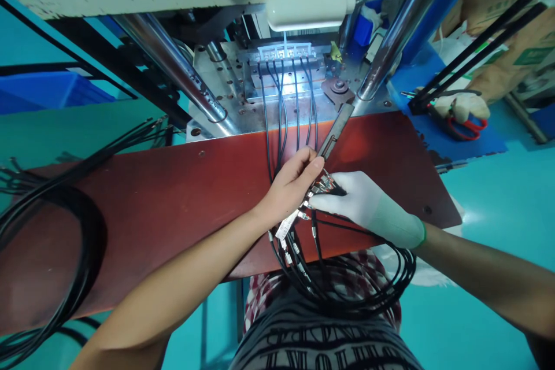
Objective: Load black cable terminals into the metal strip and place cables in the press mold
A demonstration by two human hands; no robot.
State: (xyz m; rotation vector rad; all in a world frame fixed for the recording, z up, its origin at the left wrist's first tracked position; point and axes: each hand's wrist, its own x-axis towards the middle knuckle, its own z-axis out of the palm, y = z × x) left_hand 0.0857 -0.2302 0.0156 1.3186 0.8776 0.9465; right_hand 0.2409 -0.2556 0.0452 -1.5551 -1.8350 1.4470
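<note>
So the work surface is a reddish-brown board (pixel 173 196) bolted in front of the press, and a metal bed plate (pixel 225 78) sits right behind it. Black cables (pixel 277 127) run from the white fixture (pixel 284 52) on the plate down across the board, and a slim metal bar (pixel 336 127) lies angled over its back edge. Another loose bunch of black cables (pixel 65 185) drapes over the board's left end.

The right hand (pixel 368 208) wears a matt white knit cloth glove with a green cuff; the left hand (pixel 290 185) is bare. The cables (pixel 347 295) have smooth black plastic sheaths and shiny metal ends. The surface (pixel 173 202) is smooth, reddish-brown board with a dull sheen. The columns (pixel 173 63) are polished metal; the press plate (pixel 225 75) is dull, scuffed metal.
</note>
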